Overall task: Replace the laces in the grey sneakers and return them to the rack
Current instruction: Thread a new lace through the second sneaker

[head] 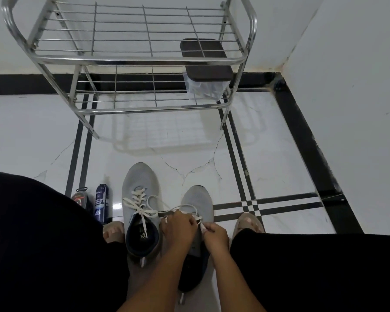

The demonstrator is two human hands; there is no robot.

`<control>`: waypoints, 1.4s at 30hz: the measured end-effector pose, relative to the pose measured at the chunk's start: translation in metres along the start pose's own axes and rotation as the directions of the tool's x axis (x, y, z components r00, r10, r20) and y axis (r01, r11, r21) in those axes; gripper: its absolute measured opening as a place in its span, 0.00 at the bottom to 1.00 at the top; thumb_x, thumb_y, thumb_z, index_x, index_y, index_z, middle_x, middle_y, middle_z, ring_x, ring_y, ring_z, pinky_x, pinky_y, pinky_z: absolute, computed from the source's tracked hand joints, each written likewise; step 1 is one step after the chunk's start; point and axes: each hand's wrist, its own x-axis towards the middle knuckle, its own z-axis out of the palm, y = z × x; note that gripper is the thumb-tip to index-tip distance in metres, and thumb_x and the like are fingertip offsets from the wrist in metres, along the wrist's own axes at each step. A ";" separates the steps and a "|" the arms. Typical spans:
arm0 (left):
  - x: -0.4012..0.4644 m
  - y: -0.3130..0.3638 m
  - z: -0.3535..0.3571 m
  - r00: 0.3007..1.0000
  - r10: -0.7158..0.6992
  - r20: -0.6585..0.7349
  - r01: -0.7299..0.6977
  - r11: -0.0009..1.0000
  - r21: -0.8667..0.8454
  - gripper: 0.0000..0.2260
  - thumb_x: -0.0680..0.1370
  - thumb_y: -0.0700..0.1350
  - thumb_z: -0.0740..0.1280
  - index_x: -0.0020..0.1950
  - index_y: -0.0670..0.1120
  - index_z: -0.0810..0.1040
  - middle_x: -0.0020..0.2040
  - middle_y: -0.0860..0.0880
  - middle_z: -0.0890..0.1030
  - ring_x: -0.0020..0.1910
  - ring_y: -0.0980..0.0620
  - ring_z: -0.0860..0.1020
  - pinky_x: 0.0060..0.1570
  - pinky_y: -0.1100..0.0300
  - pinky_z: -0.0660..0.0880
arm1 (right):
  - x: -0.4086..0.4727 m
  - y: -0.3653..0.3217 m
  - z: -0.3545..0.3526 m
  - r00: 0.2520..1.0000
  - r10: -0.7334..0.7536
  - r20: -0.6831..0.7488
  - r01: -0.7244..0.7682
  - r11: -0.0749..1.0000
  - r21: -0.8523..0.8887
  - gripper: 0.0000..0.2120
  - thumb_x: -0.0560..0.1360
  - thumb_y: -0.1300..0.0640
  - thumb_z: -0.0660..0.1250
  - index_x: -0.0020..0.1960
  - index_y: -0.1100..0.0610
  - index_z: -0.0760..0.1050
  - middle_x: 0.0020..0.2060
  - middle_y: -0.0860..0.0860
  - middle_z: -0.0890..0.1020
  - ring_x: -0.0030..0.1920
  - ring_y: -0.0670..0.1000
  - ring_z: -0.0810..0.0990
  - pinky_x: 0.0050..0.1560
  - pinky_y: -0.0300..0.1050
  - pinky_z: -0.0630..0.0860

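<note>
Two grey sneakers stand side by side on the floor between my legs. The left sneaker point(139, 188) has a white lace threaded and tied in a bow. The right sneaker point(197, 199) lies under my hands. My left hand point(178, 227) pinches its white lace point(185, 207) over the tongue, where a loop arcs up. My right hand point(216, 234) pinches the other lace end beside it. The metal shoe rack point(131, 59) stands ahead by the wall.
A dark brown block point(204, 59) over a clear plastic bag point(203, 88) sits on the rack's right side. A blue spray can point(101, 204) and a small packet point(80, 198) lie left of the sneakers. My bare feet flank the shoes. A wall corner rises at right.
</note>
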 end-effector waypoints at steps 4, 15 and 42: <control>0.002 0.001 0.001 0.998 -0.022 0.052 0.023 1.000 -0.015 0.09 0.74 0.48 0.63 0.43 0.58 0.83 0.53 0.54 0.79 0.59 0.49 0.73 0.68 0.47 0.61 | 0.007 0.004 -0.001 1.000 0.019 0.011 -0.020 0.998 0.055 0.15 0.75 0.66 0.62 0.54 0.55 0.82 0.50 0.50 0.84 0.53 0.51 0.80 0.57 0.41 0.74; -0.003 0.006 -0.003 0.999 0.036 0.030 -0.037 0.998 0.042 0.09 0.77 0.48 0.63 0.45 0.56 0.83 0.53 0.52 0.78 0.61 0.48 0.71 0.72 0.48 0.56 | 0.011 0.007 0.003 0.998 0.051 0.022 -0.053 0.993 0.109 0.15 0.74 0.66 0.63 0.55 0.55 0.83 0.51 0.50 0.84 0.54 0.52 0.80 0.59 0.44 0.75; -0.035 -0.021 -0.009 0.987 -0.148 -0.056 0.118 0.926 -0.359 0.23 0.73 0.50 0.72 0.58 0.45 0.62 0.58 0.42 0.74 0.54 0.39 0.78 0.48 0.51 0.74 | -0.027 -0.121 -0.119 0.470 0.203 -0.859 0.669 0.553 0.497 0.09 0.82 0.61 0.50 0.58 0.63 0.65 0.42 0.47 0.72 0.37 0.43 0.72 0.35 0.28 0.69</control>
